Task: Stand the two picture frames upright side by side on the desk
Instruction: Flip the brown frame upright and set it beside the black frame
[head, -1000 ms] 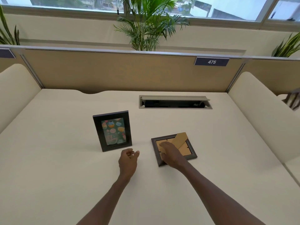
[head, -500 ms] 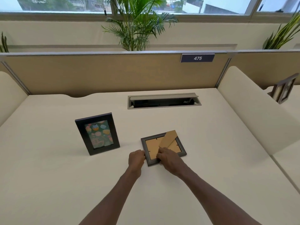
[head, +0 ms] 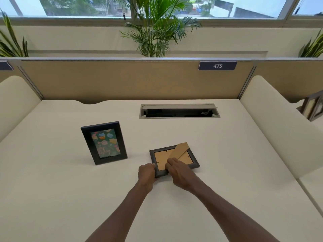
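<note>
A black picture frame [head: 104, 142] with a colourful cupcake card stands upright on the cream desk [head: 52, 189], left of centre. To its right a second dark frame [head: 190, 158] lies face down, its brown cardboard back and raised stand flap showing. My left hand [head: 146, 173] is curled against the flat frame's near left corner, gripping its edge. My right hand [head: 178, 170] rests on the frame's near edge, fingertips on the cardboard back at the base of the flap.
An open cable hatch [head: 179, 111] is set into the desk behind the frames. A tan partition [head: 122, 79] with a "475" plate [head: 217, 65] closes the far side. Cushioned dividers [head: 279, 126] flank the desk. More frames [head: 313, 107] stand on the neighbouring desk at right.
My left hand has moved right from near the upright frame to the flat frame's left corner and closed on it. My right hand has slid to the frame's near edge.
</note>
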Demonstrator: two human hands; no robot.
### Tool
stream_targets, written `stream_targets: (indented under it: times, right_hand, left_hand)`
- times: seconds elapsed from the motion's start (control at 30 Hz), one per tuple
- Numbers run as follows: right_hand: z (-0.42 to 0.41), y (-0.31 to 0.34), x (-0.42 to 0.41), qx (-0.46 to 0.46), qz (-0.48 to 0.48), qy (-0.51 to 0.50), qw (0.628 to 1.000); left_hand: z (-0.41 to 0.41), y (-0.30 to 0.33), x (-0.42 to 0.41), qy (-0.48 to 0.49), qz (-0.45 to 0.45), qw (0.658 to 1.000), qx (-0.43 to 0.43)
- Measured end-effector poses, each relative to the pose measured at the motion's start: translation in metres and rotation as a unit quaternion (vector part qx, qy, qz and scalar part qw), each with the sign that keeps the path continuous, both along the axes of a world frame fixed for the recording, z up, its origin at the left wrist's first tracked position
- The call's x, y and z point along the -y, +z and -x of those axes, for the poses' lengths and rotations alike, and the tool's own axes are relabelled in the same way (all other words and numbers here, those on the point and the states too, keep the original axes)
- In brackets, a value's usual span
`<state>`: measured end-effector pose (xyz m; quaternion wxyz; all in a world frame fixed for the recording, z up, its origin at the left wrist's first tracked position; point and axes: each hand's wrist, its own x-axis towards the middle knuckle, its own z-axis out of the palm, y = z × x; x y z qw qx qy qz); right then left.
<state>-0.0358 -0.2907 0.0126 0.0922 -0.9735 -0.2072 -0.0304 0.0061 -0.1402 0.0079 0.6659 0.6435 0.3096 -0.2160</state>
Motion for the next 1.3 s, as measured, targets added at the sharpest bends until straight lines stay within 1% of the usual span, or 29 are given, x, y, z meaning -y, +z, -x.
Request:
stream_targets:
  times: [0.2, 0.3, 0.4, 0.53, 0.6, 0.67, 0.7, 0.77, 0.83, 0.87, 0.93, 1.0, 1.07, 1.13, 1.23, 1.3]
  right_hand:
    - [0.005, 0.001, 0.022, 0.033, -0.055, -0.011, 0.998]
    - [0.011, 0.001, 0.032, 0.063, -0.058, -0.053, 0.995]
    - [0.01, 0.005, 0.041, 0.085, -0.061, -0.11, 0.988]
    - [0.001, 0.017, 0.047, 0.13, -0.079, -0.132, 0.979]
    - [-0.004, 0.024, 0.05, 0.141, -0.116, -0.143, 0.973]
    - [-0.009, 0.031, 0.052, 0.149, -0.162, -0.156, 0.963]
    - [-0.012, 0.035, 0.053, 0.151, -0.187, -0.163, 0.957]
    - [-0.016, 0.042, 0.054, 0.142, -0.238, -0.179, 0.944]
    - [-0.021, 0.05, 0.056, 0.112, -0.288, -0.18, 0.934]
    - [-0.024, 0.053, 0.058, 0.091, -0.314, -0.171, 0.93]
    - [-0.029, 0.059, 0.059, 0.049, -0.367, -0.157, 0.916]
    - [-0.033, 0.062, 0.06, 0.016, -0.412, -0.166, 0.896]
    - [-0.036, 0.063, 0.061, -0.01, -0.441, -0.178, 0.879]
    - [-0.039, 0.064, 0.064, -0.04, -0.47, -0.189, 0.861]
    - [-0.042, 0.064, 0.066, -0.095, -0.509, -0.215, 0.828]
    - [-0.043, 0.064, 0.066, -0.114, -0.525, -0.224, 0.813]
  left_hand:
    - [-0.001, 0.015, 0.0, -0.001, 0.041, 0.999, 0.025]
    - [-0.002, 0.025, 0.006, -0.002, 0.054, 0.998, 0.044]
    - [-0.001, 0.032, 0.015, 0.001, 0.087, 0.994, 0.064]
    - [-0.002, 0.042, 0.027, 0.019, 0.146, 0.984, 0.096]
    - [-0.003, 0.046, 0.031, 0.011, 0.161, 0.98, 0.12]
    - [-0.006, 0.048, 0.033, -0.005, 0.141, 0.98, 0.143]
    - [-0.007, 0.048, 0.033, -0.016, 0.107, 0.982, 0.157]
    - [-0.012, 0.049, 0.033, -0.048, 0.006, 0.982, 0.183]
    - [-0.018, 0.051, 0.031, -0.078, -0.083, 0.974, 0.194]
    - [-0.021, 0.052, 0.03, -0.089, -0.107, 0.971, 0.195]
    - [-0.026, 0.054, 0.026, -0.108, -0.115, 0.969, 0.19]
    - [-0.029, 0.055, 0.021, -0.126, -0.093, 0.968, 0.194]
    - [-0.028, 0.056, 0.016, -0.155, -0.06, 0.965, 0.204]
    - [-0.025, 0.059, 0.014, -0.176, -0.047, 0.962, 0.203]
    - [-0.022, 0.064, 0.013, -0.188, -0.079, 0.955, 0.217]
    - [-0.021, 0.067, 0.013, -0.19, -0.123, 0.947, 0.226]
